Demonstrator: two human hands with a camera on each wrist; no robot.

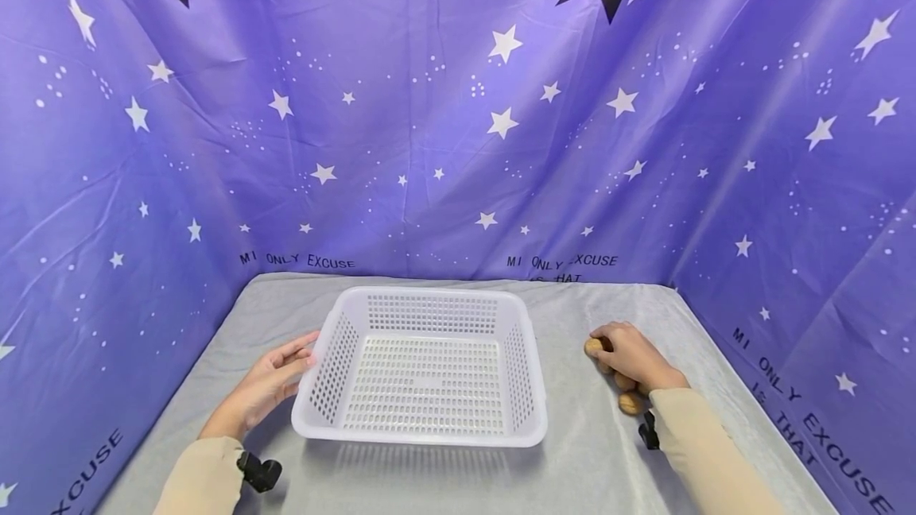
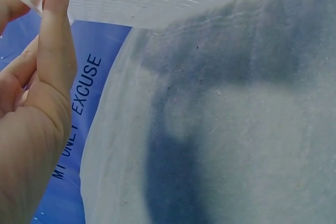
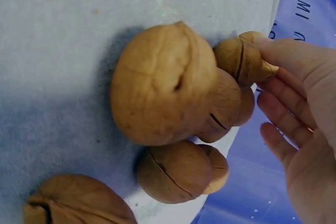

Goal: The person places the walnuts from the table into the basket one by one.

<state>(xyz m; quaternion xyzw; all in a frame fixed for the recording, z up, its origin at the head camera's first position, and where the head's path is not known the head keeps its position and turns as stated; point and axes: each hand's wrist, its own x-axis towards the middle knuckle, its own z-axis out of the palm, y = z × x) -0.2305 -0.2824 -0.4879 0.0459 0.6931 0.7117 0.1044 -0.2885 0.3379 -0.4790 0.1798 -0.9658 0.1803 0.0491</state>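
Against our left hand's straight, relaxed fingertips sits the white perforated plastic basket; our right hand pinches a brown round walnut.

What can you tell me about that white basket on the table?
The white basket looks like plastic: a shallow rectangular tray with rounded corners, its floor and sloping walls pierced with rows of small slots. It sits upright on the grey cloth-covered table, and nothing shows inside it. The left hand touches its left rim with straight fingers. The nuts lie apart, to its right.
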